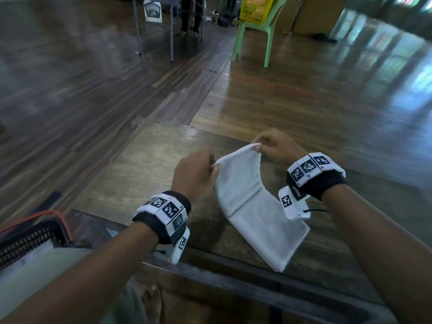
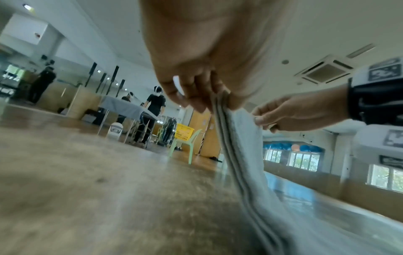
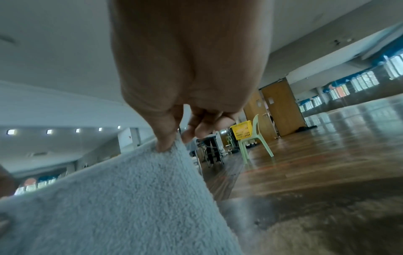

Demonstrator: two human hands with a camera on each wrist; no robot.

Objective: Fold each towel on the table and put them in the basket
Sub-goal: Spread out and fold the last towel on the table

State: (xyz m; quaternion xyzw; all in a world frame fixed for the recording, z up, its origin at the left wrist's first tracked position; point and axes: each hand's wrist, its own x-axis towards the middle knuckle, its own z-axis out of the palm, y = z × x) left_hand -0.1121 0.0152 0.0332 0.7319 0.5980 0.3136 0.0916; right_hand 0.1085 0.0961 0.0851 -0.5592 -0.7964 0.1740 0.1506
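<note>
A white towel [image 1: 252,206], folded into a long strip, lies on the wooden table [image 1: 145,174] with its far end lifted. My left hand [image 1: 198,174] pinches the left corner of that raised end, and my right hand [image 1: 273,146] pinches the right corner. In the left wrist view the left hand [image 2: 209,101] grips the towel [image 2: 242,155] by its layered edge, with the right hand [image 2: 281,113] beyond it. In the right wrist view the right hand [image 3: 172,138] holds the fluffy towel [image 3: 122,207] at its corner. A dark basket [image 1: 30,237] with an orange rim sits at the lower left.
The table's near edge [image 1: 233,281] runs below the towel. A green plastic chair [image 1: 254,36] carrying a yellow basket [image 1: 257,8] stands on the floor beyond. A grey-legged table [image 1: 156,26] and a standing person are at the far back.
</note>
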